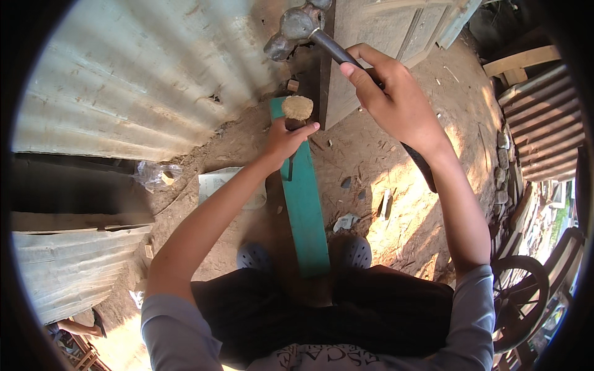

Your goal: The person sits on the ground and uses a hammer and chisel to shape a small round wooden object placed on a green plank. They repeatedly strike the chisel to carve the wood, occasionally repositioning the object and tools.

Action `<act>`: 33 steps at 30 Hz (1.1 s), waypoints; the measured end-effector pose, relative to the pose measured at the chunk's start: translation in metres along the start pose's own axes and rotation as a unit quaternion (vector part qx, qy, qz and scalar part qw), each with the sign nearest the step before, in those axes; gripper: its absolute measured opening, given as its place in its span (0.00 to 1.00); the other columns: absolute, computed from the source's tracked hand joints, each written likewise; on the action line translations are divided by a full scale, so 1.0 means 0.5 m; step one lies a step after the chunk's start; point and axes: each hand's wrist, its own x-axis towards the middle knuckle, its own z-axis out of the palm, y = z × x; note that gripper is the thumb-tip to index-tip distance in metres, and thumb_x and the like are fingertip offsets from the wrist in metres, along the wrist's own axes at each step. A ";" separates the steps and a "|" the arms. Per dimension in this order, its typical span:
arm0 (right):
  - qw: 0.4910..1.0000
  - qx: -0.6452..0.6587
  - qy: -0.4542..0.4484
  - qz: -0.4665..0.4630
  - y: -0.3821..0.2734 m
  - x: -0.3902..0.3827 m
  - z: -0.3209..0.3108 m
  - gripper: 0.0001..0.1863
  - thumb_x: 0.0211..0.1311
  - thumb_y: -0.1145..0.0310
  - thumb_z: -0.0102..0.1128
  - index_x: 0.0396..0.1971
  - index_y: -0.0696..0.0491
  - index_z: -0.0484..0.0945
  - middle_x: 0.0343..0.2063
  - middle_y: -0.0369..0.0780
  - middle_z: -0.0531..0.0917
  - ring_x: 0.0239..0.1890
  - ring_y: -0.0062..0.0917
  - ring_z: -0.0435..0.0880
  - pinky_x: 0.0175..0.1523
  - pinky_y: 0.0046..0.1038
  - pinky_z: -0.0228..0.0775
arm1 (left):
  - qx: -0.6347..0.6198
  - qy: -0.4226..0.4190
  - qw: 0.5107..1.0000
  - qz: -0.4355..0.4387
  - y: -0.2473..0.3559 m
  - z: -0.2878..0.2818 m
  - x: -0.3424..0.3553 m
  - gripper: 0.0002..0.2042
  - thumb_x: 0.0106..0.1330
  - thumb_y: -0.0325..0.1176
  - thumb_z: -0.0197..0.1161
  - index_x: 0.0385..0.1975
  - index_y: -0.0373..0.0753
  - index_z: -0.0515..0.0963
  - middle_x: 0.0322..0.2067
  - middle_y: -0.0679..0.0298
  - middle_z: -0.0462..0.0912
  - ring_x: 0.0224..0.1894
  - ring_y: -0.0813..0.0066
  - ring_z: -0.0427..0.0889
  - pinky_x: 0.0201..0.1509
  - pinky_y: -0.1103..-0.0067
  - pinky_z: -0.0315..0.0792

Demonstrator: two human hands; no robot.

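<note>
My right hand (399, 102) is wrapped round the dark handle of a hammer (298, 25), raised at the upper middle. The hammer's rounded metal head points up and left. My left hand (286, 143) grips a chisel (297, 109) upright, its frayed, flattened wooden handle end facing up. Below that hand the chisel's narrow dark blade shows against a green plank (303, 207). Whether the tip touches the wood, I cannot tell. The plank runs lengthwise away from me, its near end between my feet. The hammer head is apart from the chisel, above and beyond it.
Corrugated metal sheeting (136, 74) stands at the left. A wooden panel (359, 68) rises beyond the plank. Paper (230, 187) and wood scraps (385, 204) lie on the dirt floor (346, 148). At right is a spoked wheel (523, 303); another person's arm (80, 328) shows lower left.
</note>
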 end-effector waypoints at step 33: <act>0.992 -0.063 -0.031 0.107 0.121 0.194 0.176 0.18 0.67 0.59 0.49 0.50 0.53 0.77 0.37 0.51 0.83 0.46 0.46 0.81 0.51 0.44 0.72 | -0.081 -0.126 0.980 -0.130 -0.072 -0.106 0.147 0.12 0.62 0.37 0.66 0.29 0.41 0.68 0.23 0.68 0.73 0.27 0.76 0.74 0.35 0.75 0.71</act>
